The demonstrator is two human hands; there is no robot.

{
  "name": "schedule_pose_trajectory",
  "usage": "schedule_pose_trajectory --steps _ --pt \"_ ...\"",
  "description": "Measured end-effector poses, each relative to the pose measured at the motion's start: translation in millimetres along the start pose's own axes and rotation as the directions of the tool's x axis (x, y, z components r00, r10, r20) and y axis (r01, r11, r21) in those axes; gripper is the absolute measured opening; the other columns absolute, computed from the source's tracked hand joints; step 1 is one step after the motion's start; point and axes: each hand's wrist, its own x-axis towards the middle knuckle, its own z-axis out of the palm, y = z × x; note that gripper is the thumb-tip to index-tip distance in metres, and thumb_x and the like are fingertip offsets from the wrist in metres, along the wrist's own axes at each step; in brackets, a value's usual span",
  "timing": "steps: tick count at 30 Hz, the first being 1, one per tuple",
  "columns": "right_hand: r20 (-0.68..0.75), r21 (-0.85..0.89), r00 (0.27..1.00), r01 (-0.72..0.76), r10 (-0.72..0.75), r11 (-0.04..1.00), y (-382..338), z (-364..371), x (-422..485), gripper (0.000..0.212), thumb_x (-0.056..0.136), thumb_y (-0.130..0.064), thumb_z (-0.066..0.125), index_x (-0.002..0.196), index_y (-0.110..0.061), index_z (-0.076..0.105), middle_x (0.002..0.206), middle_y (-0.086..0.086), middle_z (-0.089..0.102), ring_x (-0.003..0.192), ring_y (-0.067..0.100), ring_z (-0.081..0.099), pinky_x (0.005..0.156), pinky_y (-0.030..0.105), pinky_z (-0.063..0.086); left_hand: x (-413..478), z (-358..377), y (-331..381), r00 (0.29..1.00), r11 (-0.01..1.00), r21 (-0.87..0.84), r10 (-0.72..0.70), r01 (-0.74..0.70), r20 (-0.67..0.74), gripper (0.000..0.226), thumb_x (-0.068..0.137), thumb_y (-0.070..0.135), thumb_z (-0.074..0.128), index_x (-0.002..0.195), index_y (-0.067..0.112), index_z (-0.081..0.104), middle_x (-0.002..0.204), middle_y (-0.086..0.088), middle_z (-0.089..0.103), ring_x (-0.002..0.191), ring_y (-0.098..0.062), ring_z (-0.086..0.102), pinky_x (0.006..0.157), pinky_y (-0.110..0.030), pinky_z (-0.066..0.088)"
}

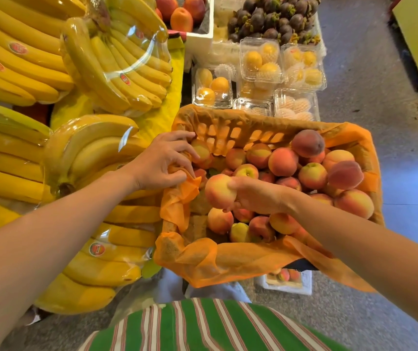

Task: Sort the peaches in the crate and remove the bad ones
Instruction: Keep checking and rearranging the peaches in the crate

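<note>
An orange plastic crate (230,134) lined with orange paper (241,259) holds several red-yellow peaches (311,174), heaped mostly on its right side. My right hand (258,195) grips one peach (219,191) and holds it above the crate's left part. My left hand (162,163) is at the crate's left rim, its fingers curled on the bunched orange paper there and touching a peach (201,150) in the far left corner. The crate's near left part shows bare brown padding.
Bagged banana bunches (111,69) fill the stand on the left. Clear clamshell boxes of yellow fruit (261,60) and a pile of mangosteens (273,17) lie behind the crate. A small white box with peaches (287,278) sits on the floor below it. Grey floor lies to the right.
</note>
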Motion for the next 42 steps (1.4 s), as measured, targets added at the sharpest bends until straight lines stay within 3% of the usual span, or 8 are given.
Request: schedule_pose_trajectory --steps 4,7,17,22,25,31,34,42 --pt "-0.042 0.046 0.994 -0.101 0.103 0.994 -5 8 2 0.064 0.092 -0.064 0.031 0.111 -0.009 0.058 0.09 0.011 0.066 0.075 0.023 0.061 0.075 0.028 0.053 0 1 1 1.0 1.0 0.006 -0.001 0.001 -0.004 0.031 0.068 0.035 0.046 0.078 0.033 0.076 0.112 0.012 0.066 0.139 -0.015 0.032 0.112 -0.044 0.023" --pt "-0.207 -0.206 0.975 -0.128 0.084 0.97 -6 13 17 0.048 0.092 -0.05 0.053 0.121 -0.012 0.055 0.106 0.015 0.068 0.089 0.025 0.067 0.082 0.034 0.055 -1 0 1 1.0 1.0 0.004 0.001 -0.001 0.002 0.031 0.068 0.036 0.046 0.078 0.032 0.076 0.112 0.012 0.066 0.139 -0.015 0.032 0.112 -0.042 0.021" --pt "-0.246 -0.939 0.938 -0.169 -0.243 0.299 29 27 75 0.074 0.067 -0.037 0.084 0.128 -0.017 0.047 0.123 0.007 0.051 0.111 0.025 0.046 0.092 0.035 0.038 -3 0 -1 1.0 1.0 -0.009 0.023 -0.023 0.003 0.023 0.068 0.033 0.05 0.068 0.032 0.073 0.108 0.013 0.067 0.138 -0.015 0.034 0.111 -0.045 0.025" --pt "-0.305 -0.88 0.911 -0.158 -0.277 0.449 21 18 78 0.045 0.083 -0.026 0.071 0.118 -0.005 0.053 0.112 0.013 0.063 0.1 0.028 0.062 0.08 0.039 0.052 -2 -2 2 0.999 0.996 -0.085 0.011 -0.014 -0.04 0.021 0.066 0.03 0.048 0.059 0.03 0.068 0.101 0.01 0.069 0.133 -0.016 0.04 0.109 -0.046 0.029" --pt "-0.51 -0.791 0.699 -0.152 -0.502 0.592 0 12 74 0.023 0.092 -0.026 0.059 0.103 -0.009 0.049 0.097 0.008 0.058 0.088 0.023 0.057 0.067 0.033 0.042 -2 -1 1 0.998 0.995 -0.098 0.014 -0.02 -0.057 0.021 0.066 0.029 0.048 0.058 0.029 0.068 0.097 0.01 0.07 0.131 -0.016 0.042 0.108 -0.048 0.03" --pt "-0.586 -0.641 0.684 -0.063 -0.435 0.765 -20 7 101 0.066 0.086 -0.043 0.067 0.136 -0.009 0.04 0.117 0.01 0.059 0.104 0.023 0.058 0.085 0.039 0.052 -1 -2 -1 0.999 0.994 -0.106 0.01 -0.014 -0.042 0.022 0.067 0.03 0.049 0.059 0.027 0.07 0.096 0.012 0.07 0.131 -0.014 0.041 0.108 -0.049 0.03" --pt "-0.661 -0.625 0.602 -0.111 -0.448 0.773 -18 5 112 0.041 0.079 -0.039 0.073 0.103 -0.013 0.053 0.077 -0.005 0.055 0.067 0.01 0.051 0.058 0.029 0.04 0 -2 -1 0.999 0.994 -0.11 0.011 -0.016 -0.043 0.024 0.066 0.03 0.049 0.059 0.024 0.071 0.095 0.011 0.07 0.131 -0.015 0.042 0.107 -0.049 0.031" --pt "-0.389 0.044 0.921 0.054 -0.033 0.998 -28 4 70 0.057 0.097 -0.049 0.035 0.112 0.001 0.056 0.075 0.009 0.058 0.062 0.016 0.057 0.06 0.025 0.048 0 -3 -4 0.998 0.994 -0.102 0.028 -0.033 -0.053 0.022 0.065 0.029 0.05 0.058 0.025 0.071 0.091 0.012 0.069 0.129 -0.016 0.043 0.104 -0.051 0.032"
